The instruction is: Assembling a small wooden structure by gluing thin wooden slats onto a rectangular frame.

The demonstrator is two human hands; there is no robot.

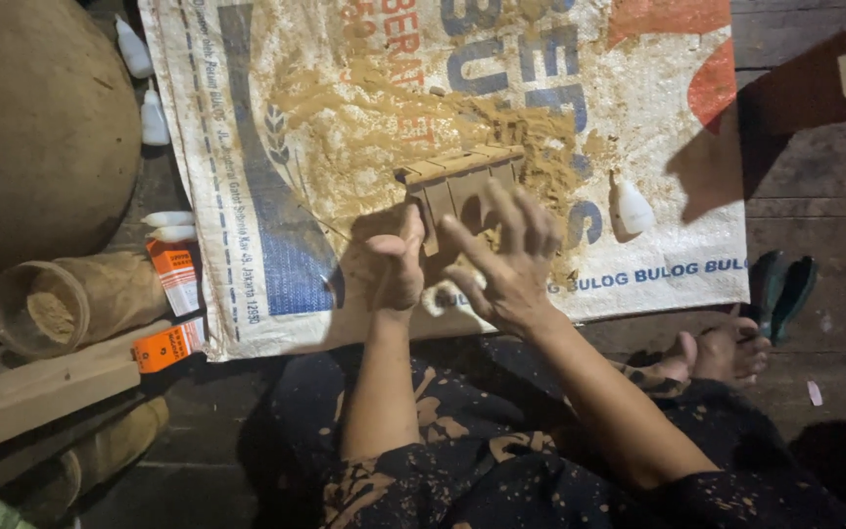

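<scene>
— Where is the slatted wooden piece (462, 181)?
— On the sawdust-strewn woven sack (276, 196), upright, just above both hands.
— And the hands?
— The left hand (396, 260) pinches its left end, thumb against it. The right hand (506, 260) is spread, fingers fanned over its front. A small white glue bottle (631, 208) lies nearby.

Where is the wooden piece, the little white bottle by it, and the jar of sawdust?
wooden piece (462, 176), head view, slatted top.
white bottle (632, 208), head view, its body.
jar of sawdust (51, 312), head view, powder inside.
</scene>
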